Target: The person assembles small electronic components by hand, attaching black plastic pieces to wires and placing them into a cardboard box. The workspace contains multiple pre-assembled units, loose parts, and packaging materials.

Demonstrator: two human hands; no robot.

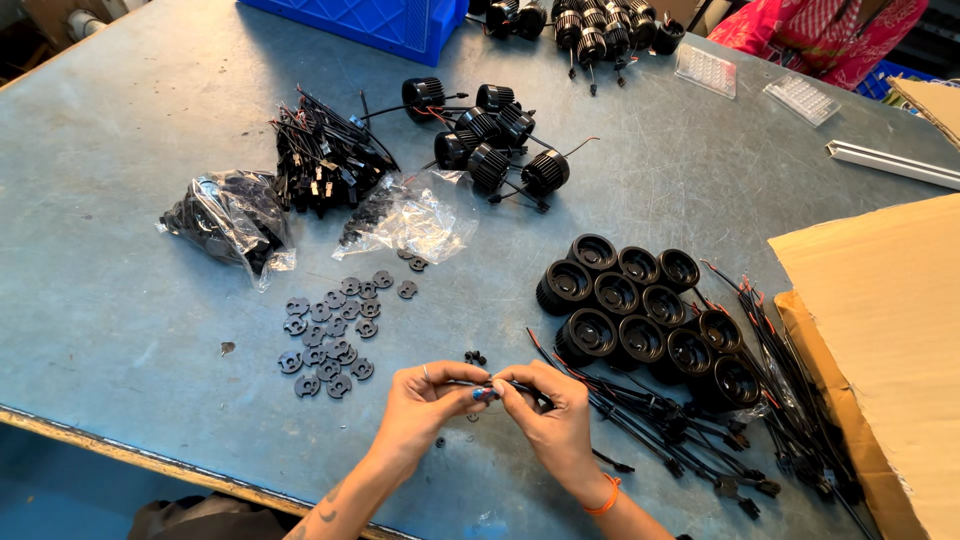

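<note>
My left hand point(428, 403) and my right hand point(553, 415) meet over the near edge of the blue-grey table point(120, 290). Both pinch the same thin black wire lead point(490, 388) between fingertips, its end held between the two hands. The wire trails right toward a pile of black and red wire leads point(700, 430). Several flat round black discs point(335, 335) lie just left of my left hand. A small black clip point(475, 357) rests on the table right above my fingers.
Black cup-shaped housings point(640, 305) stand grouped to the right. Two clear bags point(410, 215) of small black parts, a wire bundle point(320, 155) and wired housings point(495, 140) lie farther back. Cardboard point(880, 300) covers the right side; a blue crate point(370, 20) stands at the back.
</note>
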